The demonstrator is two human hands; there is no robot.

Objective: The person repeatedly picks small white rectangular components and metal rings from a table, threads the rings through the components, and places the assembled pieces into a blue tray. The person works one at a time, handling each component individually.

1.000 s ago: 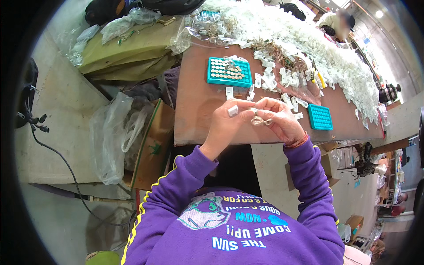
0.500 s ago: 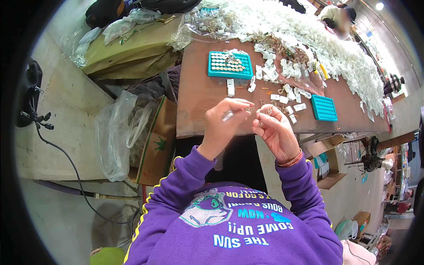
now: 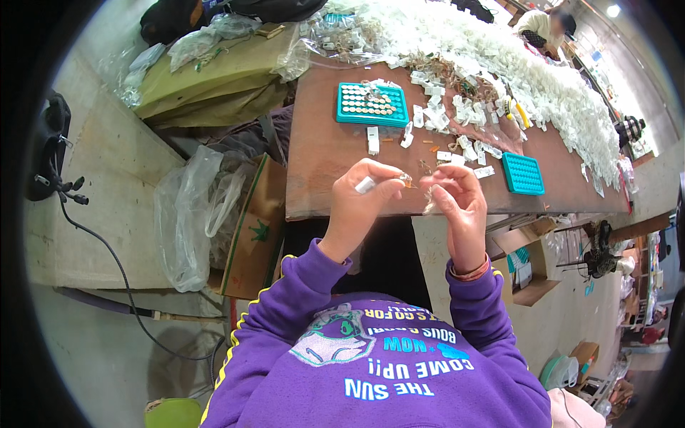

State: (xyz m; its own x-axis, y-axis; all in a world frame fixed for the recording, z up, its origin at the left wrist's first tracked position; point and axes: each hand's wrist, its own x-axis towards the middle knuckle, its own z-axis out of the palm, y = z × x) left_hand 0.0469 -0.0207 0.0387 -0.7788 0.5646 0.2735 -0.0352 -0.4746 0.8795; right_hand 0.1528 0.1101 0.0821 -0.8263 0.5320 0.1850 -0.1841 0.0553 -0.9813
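My left hand [image 3: 360, 207] hovers just above the table's near edge, fingers closed in a pinch. A small white plastic piece [image 3: 365, 185] is tucked in its palm. Between thumb and forefinger it grips a tiny shiny part with an orange spot [image 3: 406, 180]. A short gap to the right, my right hand [image 3: 462, 207] has its thumb and fingers closed on a tuft of thin pale strands [image 3: 429, 203]; its exact kind is too small to make out. Beyond my hands, a teal tray [image 3: 371, 123] holds rows of round silvery discs, with other small parts lying over them.
A second teal tray [image 3: 524, 174] with small cells lies to the right. Loose white plastic cases [image 3: 467, 114] and tangled wires spread mid-table, backed by a large heap of pale pieces [image 3: 549, 93]. A yellow-handled tool [image 3: 523, 114] lies there. An open cardboard box [image 3: 250, 228] stands left.
My hands have moved apart: the right hand shifted slightly right, drawing the strands away from the left hand. The orange spot now shows at my left fingertips. A person at the back shifted position.
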